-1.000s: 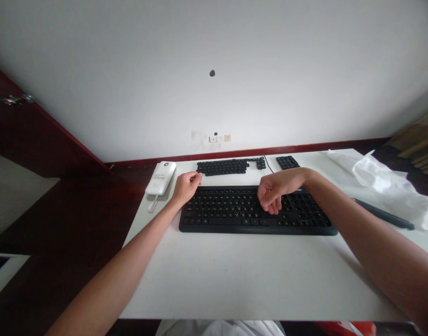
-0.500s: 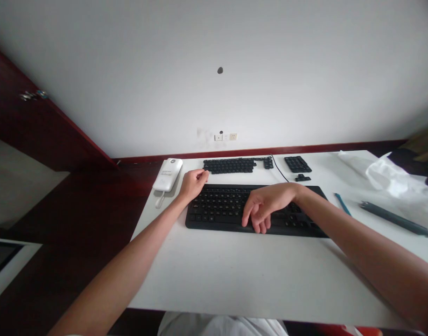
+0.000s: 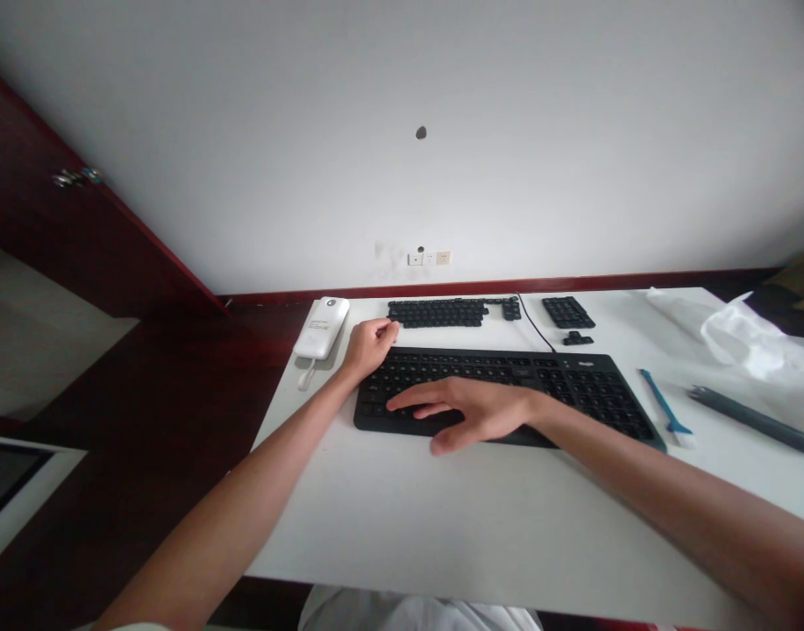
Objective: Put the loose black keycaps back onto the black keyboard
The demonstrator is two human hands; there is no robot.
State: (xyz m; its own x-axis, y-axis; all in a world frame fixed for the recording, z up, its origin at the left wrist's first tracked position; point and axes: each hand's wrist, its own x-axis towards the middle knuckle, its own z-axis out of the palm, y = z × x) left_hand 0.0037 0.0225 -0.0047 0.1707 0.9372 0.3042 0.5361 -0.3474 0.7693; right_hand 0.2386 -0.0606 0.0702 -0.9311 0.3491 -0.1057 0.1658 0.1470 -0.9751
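A black keyboard (image 3: 572, 386) lies across the middle of the white table (image 3: 480, 517). My left hand (image 3: 370, 345) rests at the keyboard's far left corner, its fingers curled into a pinch near the top row; what it pinches is too small to see. My right hand (image 3: 471, 412) lies flat over the keyboard's left front part, fingers stretched out toward the left, holding nothing. Behind the keyboard, a row of loose black keycaps (image 3: 441, 312) is laid out, with a smaller block of keycaps (image 3: 567, 311) and a few more (image 3: 577, 338) to the right.
A white power bank (image 3: 321, 328) with a short cable sits at the table's far left corner. Right of the keyboard lie a blue tool (image 3: 663, 408), a dark grey pen-like tool (image 3: 757, 421) and a crumpled white plastic bag (image 3: 750, 342). A black cable (image 3: 533, 322) runs back from the keyboard.
My right hand has slid left along the keyboard and flattened from a loose curl to outstretched fingers. My left hand stays at the far left corner. The view has shifted slightly.
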